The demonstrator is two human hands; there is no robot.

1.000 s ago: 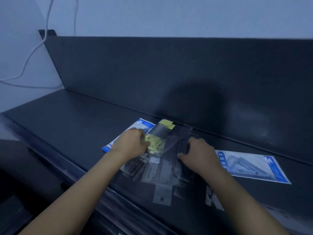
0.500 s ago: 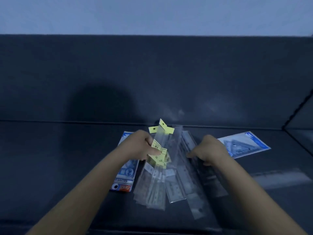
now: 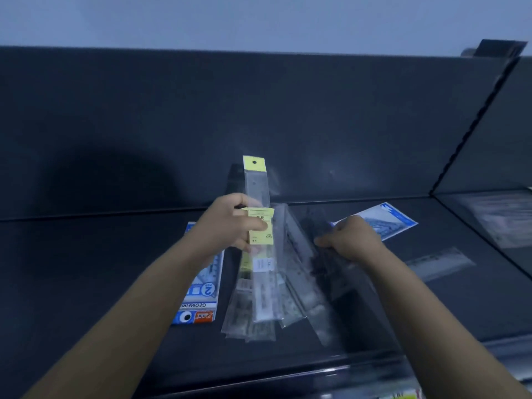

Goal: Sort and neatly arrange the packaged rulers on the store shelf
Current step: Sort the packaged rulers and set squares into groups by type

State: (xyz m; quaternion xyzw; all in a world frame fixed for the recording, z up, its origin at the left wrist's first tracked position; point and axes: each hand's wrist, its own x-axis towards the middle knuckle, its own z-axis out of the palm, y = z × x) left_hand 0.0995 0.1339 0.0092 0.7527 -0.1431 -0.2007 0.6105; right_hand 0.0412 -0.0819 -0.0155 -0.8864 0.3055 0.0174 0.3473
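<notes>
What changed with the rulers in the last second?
The left hand has drawn the clear yellow-tagged ruler packets together and tipped them more upright. The right hand still grips the other clear packets; the blue geometry-set pack stays flat on the dark shelf.

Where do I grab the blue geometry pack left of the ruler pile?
Probably its near short end, coming from the shelf front: the geometry pack lies flat, lengthwise front to back, its far end hidden by the left hand, with the ruler pile close on its right.

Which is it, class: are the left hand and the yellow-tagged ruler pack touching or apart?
Touching. The head view shows the left hand gripping the yellow-tagged ruler pack, thumb pressed across its yellow label.
</notes>
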